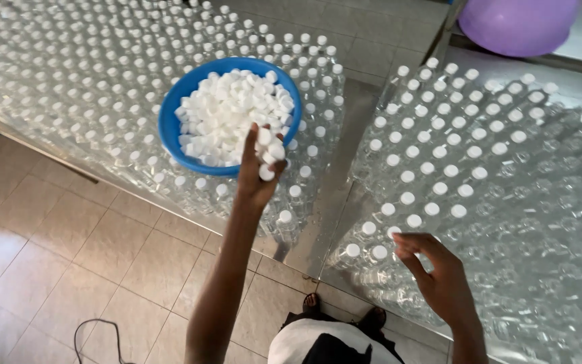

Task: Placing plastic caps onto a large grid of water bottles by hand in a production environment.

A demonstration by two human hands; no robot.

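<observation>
A person's left hand [259, 165] closes its fingers around a cluster of white caps [267, 152] just beside the near rim of a blue bowl [170, 128] heaped with more caps, the bowl resting on top of capped clear bottles [89, 87] on a steel table [335, 195]. Well to the right of the bowl, the right hand [436, 273] hovers with fingers loosely curled over a second block of bottles [439, 168], fingertips at a capped one; whether it holds anything cannot be told. A purple basin [516, 23] sits far right of the bowl
</observation>
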